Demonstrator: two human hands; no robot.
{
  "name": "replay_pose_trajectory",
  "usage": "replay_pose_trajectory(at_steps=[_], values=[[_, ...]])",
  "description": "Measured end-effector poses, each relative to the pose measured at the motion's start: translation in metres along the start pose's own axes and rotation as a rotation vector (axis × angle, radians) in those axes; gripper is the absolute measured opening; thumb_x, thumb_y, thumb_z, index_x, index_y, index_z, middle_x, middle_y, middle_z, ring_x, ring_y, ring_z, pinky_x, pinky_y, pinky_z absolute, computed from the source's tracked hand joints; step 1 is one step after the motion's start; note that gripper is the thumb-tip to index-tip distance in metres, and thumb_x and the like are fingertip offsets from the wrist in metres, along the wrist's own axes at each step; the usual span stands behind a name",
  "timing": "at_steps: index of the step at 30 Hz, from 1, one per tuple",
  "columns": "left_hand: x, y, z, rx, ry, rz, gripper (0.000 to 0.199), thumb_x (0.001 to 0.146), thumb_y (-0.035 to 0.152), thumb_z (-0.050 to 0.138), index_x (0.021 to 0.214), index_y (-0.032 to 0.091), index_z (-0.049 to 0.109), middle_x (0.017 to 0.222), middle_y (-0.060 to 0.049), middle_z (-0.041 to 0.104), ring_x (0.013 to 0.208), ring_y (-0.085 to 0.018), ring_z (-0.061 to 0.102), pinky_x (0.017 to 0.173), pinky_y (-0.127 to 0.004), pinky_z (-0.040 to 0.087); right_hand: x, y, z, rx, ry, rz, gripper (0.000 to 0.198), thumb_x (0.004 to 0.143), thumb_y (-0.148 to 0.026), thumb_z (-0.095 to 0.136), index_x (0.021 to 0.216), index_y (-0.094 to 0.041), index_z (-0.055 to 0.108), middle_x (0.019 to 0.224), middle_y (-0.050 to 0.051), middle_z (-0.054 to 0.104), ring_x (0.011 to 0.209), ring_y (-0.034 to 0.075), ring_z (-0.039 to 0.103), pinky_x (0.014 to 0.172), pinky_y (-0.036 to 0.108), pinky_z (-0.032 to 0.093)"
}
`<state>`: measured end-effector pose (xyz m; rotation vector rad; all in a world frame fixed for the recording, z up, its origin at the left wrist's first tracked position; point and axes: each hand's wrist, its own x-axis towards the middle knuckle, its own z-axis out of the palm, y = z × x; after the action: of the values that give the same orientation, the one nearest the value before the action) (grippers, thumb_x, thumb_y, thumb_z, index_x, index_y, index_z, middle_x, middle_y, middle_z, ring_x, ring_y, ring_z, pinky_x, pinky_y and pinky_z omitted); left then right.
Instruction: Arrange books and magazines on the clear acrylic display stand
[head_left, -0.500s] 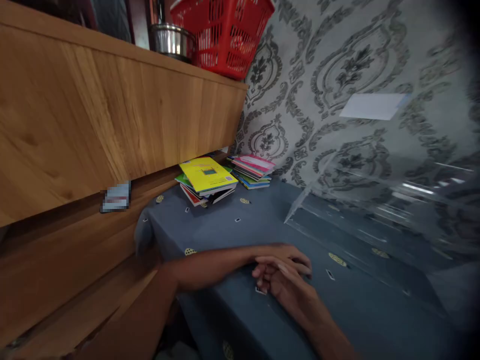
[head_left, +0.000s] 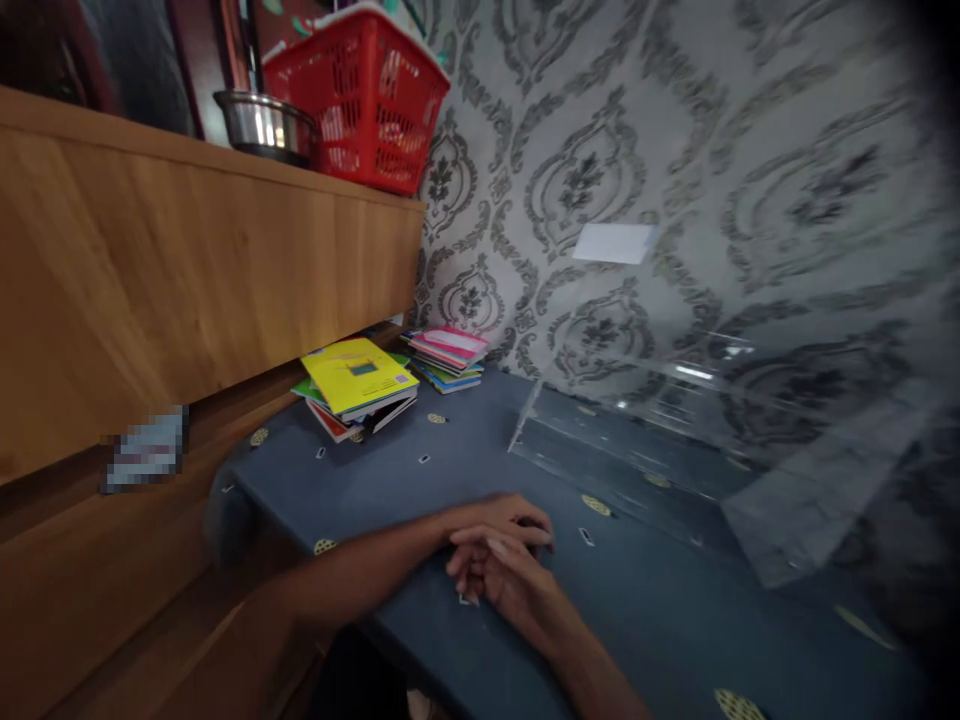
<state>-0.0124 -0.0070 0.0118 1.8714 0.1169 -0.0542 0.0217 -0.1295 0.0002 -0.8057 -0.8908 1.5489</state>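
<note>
My left hand lies across the blue patterned tablecloth, palm down, with its fingers loosely bent. Just in front of it rests my right hand, turned partly palm up. Its fingers curl slightly and lie against the left hand near the wrist. Neither hand shows an object in it. Beyond them to the right stands a clear plastic box with see-through walls. A white label shows above it, in front of the wallpaper.
A book stack topped by a yellow book sits at the back left, beside a second stack of books. The wooden cabinet overhangs the left side, bearing a red basket and a steel bowl. Patterned wallpaper covers the wall behind.
The view has turned to the right, so everything appears further left and more of the clear box shows. Both hands keep the same crossed pose on the cloth.
</note>
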Motion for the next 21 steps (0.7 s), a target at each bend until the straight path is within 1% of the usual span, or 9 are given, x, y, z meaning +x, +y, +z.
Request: replay_pose_trajectory(at_steps=[5,7,10,11,12,14,16,18,21], values=[[0.002,-0.002,0.002,0.09,0.068,-0.007,0.015,0.092,0.021,0.053,0.089,0.017,0.067,0.072,0.005,0.062,0.072,-0.01,0.06,0.071,-0.019,0.048,0.002,0.003,-0.003,0.055,-0.016,-0.008,0.04,0.084,-0.053,0.073,0.101,-0.017,0.077,0.085,0.009,0.077,0.068,0.015,0.068,0.061,0.025,0.045],[-0.002,0.002,-0.002,0.136,0.132,-0.006,0.017,0.093,0.023,0.053,0.093,0.015,0.068,0.073,0.004,0.064,0.071,-0.01,0.06,0.071,-0.02,0.048,0.001,0.002,-0.005,0.068,-0.011,-0.018,0.04,0.084,-0.053,0.073,0.1,-0.016,0.077,0.085,0.009,0.077,0.068,0.015,0.069,0.061,0.025,0.046],[-0.022,0.011,-0.023,0.225,0.32,-0.011,0.025,0.096,0.026,0.046,0.103,0.015,0.067,0.082,0.0,0.067,0.077,-0.012,0.06,0.077,-0.022,0.047,0.0,0.0,-0.006,0.1,0.012,-0.022,0.039,0.084,-0.051,0.074,0.099,-0.016,0.078,0.084,0.008,0.077,0.068,0.014,0.069,0.062,0.024,0.046],[-0.033,0.014,-0.033,0.274,0.41,-0.018,0.028,0.098,0.027,0.043,0.106,0.015,0.067,0.087,-0.001,0.069,0.081,-0.014,0.061,0.08,-0.024,0.047,-0.001,-0.001,-0.006,0.115,0.02,-0.021,0.039,0.084,-0.051,0.074,0.1,-0.016,0.077,0.085,0.008,0.077,0.068,0.014,0.069,0.062,0.024,0.046],[-0.046,0.017,-0.046,0.435,0.55,-0.037,0.029,0.098,0.028,0.041,0.104,0.016,0.068,0.089,-0.003,0.07,0.082,-0.015,0.061,0.081,-0.026,0.047,-0.001,-0.003,-0.007,0.127,0.029,-0.022,0.038,0.084,-0.05,0.074,0.101,-0.016,0.077,0.085,0.008,0.077,0.069,0.014,0.069,0.063,0.024,0.046],[-0.074,0.021,-0.074,0.812,0.814,-0.122,0.031,0.099,0.027,0.039,0.105,0.017,0.069,0.102,-0.008,0.071,0.098,-0.021,0.061,0.093,-0.032,0.046,-0.001,-0.005,-0.008,0.143,0.042,-0.024,0.038,0.084,-0.049,0.074,0.101,-0.015,0.076,0.085,0.009,0.077,0.07,0.014,0.068,0.064,0.024,0.045],[-0.103,0.022,-0.1,1.132,0.947,-0.308,0.034,0.099,0.03,0.041,0.115,0.014,0.067,0.119,-0.017,0.067,0.115,-0.03,0.057,0.1,-0.044,0.043,-0.001,-0.005,-0.009,0.158,0.046,-0.024,0.037,0.084,-0.048,0.074,0.1,-0.014,0.076,0.085,0.009,0.077,0.071,0.014,0.068,0.065,0.024,0.045],[-0.127,0.019,-0.12,1.348,0.984,-0.483,0.049,0.098,0.042,0.044,0.132,0.009,0.058,0.136,-0.026,0.057,0.129,-0.041,0.048,0.102,-0.058,0.041,0.0,-0.004,-0.01,0.176,0.041,-0.019,0.037,0.084,-0.049,0.074,0.099,-0.014,0.075,0.086,0.009,0.076,0.071,0.014,0.068,0.065,0.025,0.045],[-0.149,0.011,-0.135,1.403,0.926,-0.677,0.066,0.098,0.052,0.041,0.147,0.009,0.043,0.145,-0.029,0.05,0.136,-0.048,0.042,0.101,-0.07,0.036,0.002,-0.001,-0.011,0.201,0.041,-0.013,0.036,0.083,-0.048,0.074,0.097,-0.014,0.075,0.084,0.008,0.076,0.07,0.014,0.067,0.066,0.026,0.046]])
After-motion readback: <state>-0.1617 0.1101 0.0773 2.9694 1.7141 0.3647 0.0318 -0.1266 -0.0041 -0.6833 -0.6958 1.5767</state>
